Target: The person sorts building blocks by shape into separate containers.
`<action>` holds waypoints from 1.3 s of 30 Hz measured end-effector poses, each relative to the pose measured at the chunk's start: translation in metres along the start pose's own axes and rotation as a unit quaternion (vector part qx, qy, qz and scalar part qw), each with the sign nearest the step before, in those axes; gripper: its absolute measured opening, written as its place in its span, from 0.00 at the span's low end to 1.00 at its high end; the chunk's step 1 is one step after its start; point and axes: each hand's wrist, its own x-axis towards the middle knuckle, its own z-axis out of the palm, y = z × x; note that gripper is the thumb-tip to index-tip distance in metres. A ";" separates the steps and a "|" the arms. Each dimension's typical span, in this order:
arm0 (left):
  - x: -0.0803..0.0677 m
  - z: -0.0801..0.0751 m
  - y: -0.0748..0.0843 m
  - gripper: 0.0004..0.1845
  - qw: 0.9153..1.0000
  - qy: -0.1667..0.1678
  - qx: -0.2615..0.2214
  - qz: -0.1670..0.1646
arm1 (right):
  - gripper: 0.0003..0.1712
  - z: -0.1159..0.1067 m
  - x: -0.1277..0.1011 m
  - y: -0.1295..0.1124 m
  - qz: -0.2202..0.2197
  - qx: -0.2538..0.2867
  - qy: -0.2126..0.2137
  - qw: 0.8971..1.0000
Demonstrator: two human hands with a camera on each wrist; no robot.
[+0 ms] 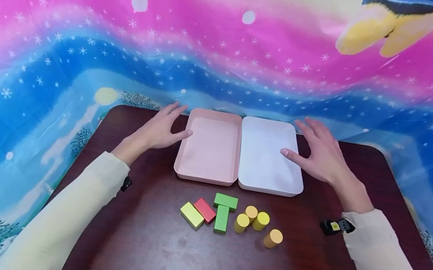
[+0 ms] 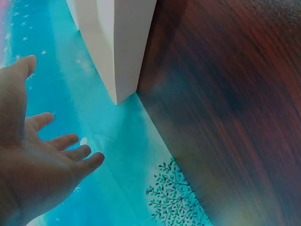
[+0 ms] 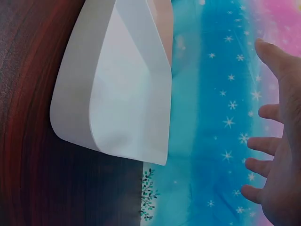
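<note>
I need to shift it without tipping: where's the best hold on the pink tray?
Probably the pink tray by its left long rim, coming from the left, where the left hand already sits. The white tray butts against its right side, blocking that edge; the raised wall offers a thumb-and-finger pinch.

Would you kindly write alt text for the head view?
Two open hands, left hand and right hand, flank a pink tray and white tray set side by side on a dark table; coloured blocks lie in front.
</note>
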 end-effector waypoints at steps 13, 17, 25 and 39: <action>-0.003 0.008 0.003 0.46 0.999 -0.005 -0.047 -0.004 | 0.54 0.008 -0.004 -0.011 -0.009 0.032 -0.009 0.999; -0.003 0.010 0.002 0.46 0.998 -0.005 -0.059 -0.007 | 0.54 0.010 -0.005 -0.015 -0.010 0.044 -0.018 0.999; -0.002 0.013 0.001 0.45 0.997 0.001 -0.074 -0.012 | 0.55 0.015 -0.005 -0.021 -0.010 0.059 -0.027 0.998; -0.004 0.024 -0.004 0.42 0.990 -0.009 -0.133 -0.050 | 0.52 0.023 -0.007 -0.036 -0.044 0.113 -0.029 0.992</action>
